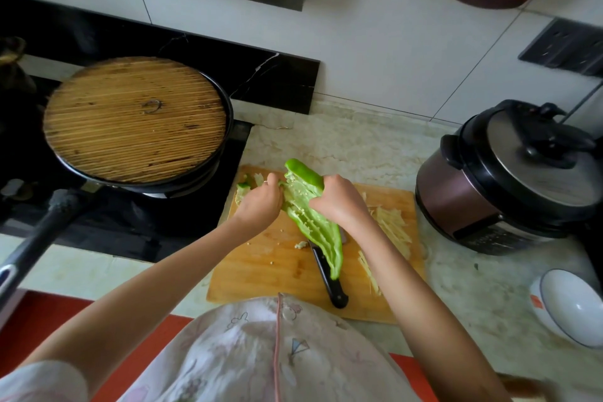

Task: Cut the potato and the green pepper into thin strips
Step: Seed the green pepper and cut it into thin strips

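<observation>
Right hand (339, 202) grips the open green pepper (315, 225) over the board (270, 271); left hand (257, 197) pinches its inside. Best pull all seeds out before cutting with the knife (326, 274).

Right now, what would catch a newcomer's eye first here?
The bright green pepper, split open with seeds showing, is held between the left hand and the right hand over the cutting board at centre. The knife lies on the board below it, potato strips to the right. A wooden lid covers the pan at left.
</observation>
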Motion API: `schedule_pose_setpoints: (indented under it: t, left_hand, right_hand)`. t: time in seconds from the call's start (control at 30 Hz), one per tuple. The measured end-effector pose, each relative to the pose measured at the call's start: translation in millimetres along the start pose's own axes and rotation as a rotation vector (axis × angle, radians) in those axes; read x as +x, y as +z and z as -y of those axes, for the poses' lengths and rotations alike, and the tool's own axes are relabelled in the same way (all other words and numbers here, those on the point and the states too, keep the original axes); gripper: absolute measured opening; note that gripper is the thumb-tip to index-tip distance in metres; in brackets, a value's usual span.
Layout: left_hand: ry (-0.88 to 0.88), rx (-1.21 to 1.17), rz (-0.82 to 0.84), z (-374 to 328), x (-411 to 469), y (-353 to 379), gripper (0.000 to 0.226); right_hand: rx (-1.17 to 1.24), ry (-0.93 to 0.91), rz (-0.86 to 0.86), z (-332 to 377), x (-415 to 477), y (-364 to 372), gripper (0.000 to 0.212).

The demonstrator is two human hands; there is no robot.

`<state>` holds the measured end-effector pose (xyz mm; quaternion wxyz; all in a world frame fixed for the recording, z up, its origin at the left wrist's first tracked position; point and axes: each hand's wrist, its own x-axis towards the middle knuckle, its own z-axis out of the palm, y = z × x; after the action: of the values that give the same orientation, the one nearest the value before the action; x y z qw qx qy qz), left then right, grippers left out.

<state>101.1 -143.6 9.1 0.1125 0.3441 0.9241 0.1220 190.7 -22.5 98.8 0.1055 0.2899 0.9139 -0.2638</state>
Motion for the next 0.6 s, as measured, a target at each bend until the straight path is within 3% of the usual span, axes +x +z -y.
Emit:
schedule_pose_setpoints:
  t: [0.2, 0.43, 0.6]
  left_hand:
    - [-0.016, -0.15, 0.04, 1.9, 4.4, -1.6, 0.022]
    - [0.083, -0.26, 0.083, 14.7, 3.3, -1.4, 0.002]
    - [0.148, -0.437, 0.077, 25.0, -3.3, 0.8, 0.004]
  right_hand:
    - [-0.012, 0.014, -0.004, 2.7, 1.9, 3.7, 0.005]
    - [0.071, 0.057, 0.084, -5.2, 6.9, -1.6, 0.013]
    - [0.138, 0.085, 0.128, -15.6, 10.7, -0.1, 0.011]
